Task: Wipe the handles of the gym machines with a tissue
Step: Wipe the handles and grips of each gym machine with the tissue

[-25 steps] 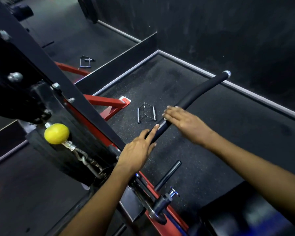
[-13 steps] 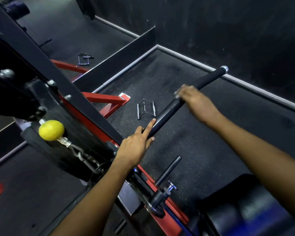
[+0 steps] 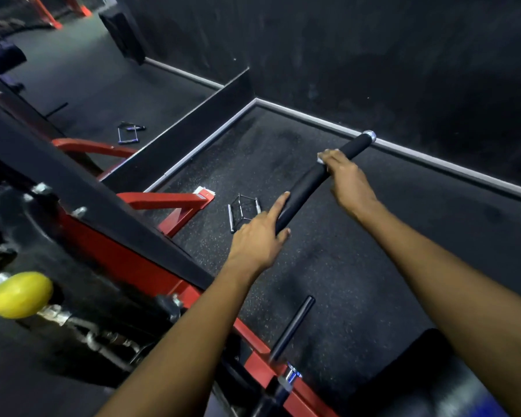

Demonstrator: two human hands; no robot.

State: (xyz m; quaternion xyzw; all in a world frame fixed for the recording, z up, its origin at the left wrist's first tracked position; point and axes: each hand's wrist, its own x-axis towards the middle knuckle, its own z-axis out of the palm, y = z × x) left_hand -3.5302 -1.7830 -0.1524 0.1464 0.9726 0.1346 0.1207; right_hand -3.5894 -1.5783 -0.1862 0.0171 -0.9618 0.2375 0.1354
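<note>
A long black padded bar handle (image 3: 306, 183) with a chrome end cap runs from the machine up toward the far right. My right hand (image 3: 348, 176) wraps over the bar near its outer end, and a bit of white tissue (image 3: 321, 159) shows at the fingertips. My left hand (image 3: 260, 236) holds the bar lower down, index finger stretched along it and thumb under it. Most of the tissue is hidden beneath my right hand.
The machine's black and red frame (image 3: 151, 245) slants across the left. A yellow knob (image 3: 21, 294) on a chain hangs at lower left. A chrome cable handle (image 3: 243, 210) lies on the rubber floor; a short black peg (image 3: 292, 328) and a dark seat pad (image 3: 427, 383) sit below.
My right hand has slid outward along the bar with the tissue, from beside my left hand to near the chrome end. My left hand keeps its hold.
</note>
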